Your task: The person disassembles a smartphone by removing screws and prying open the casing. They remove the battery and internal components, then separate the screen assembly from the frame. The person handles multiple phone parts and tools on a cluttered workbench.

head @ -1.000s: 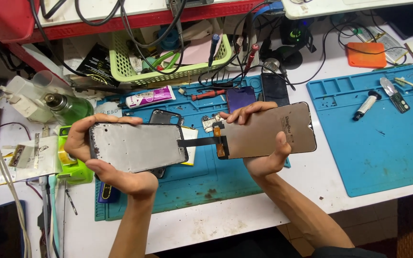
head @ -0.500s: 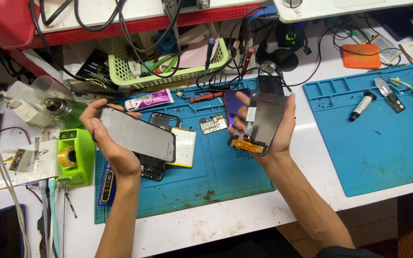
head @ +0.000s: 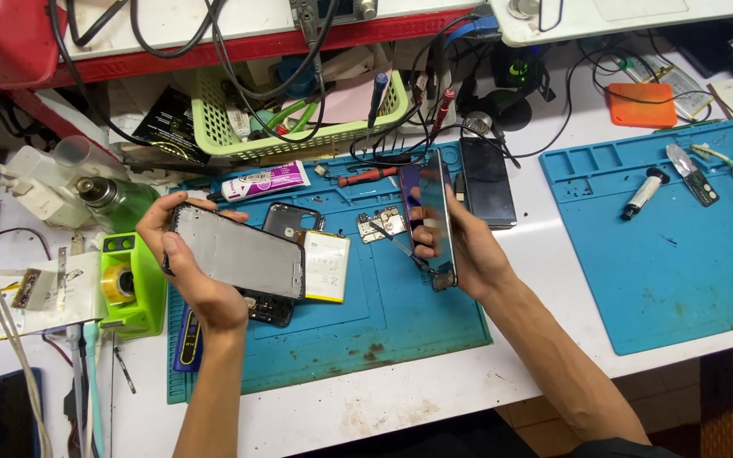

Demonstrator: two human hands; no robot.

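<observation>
Bare teal silicone work mat [head: 400,326] lies open below both hands; a white flat battery [head: 327,267], small circuit board [head: 383,225] and red-handled screwdriver [head: 366,177] crowd its upper part.

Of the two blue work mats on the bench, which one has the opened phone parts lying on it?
The left blue mat, below both hands; it carries the battery and small circuit board. The right blue mat holds only small tools.

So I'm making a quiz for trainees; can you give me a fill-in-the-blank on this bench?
1. The left hand holds a phone ____.
2. The right hand holds a screen panel turned on ____.
3. Both hands are over a ____ mat.
4. The basket behind is ____.

Missing: frame; edge; blue; green
</observation>
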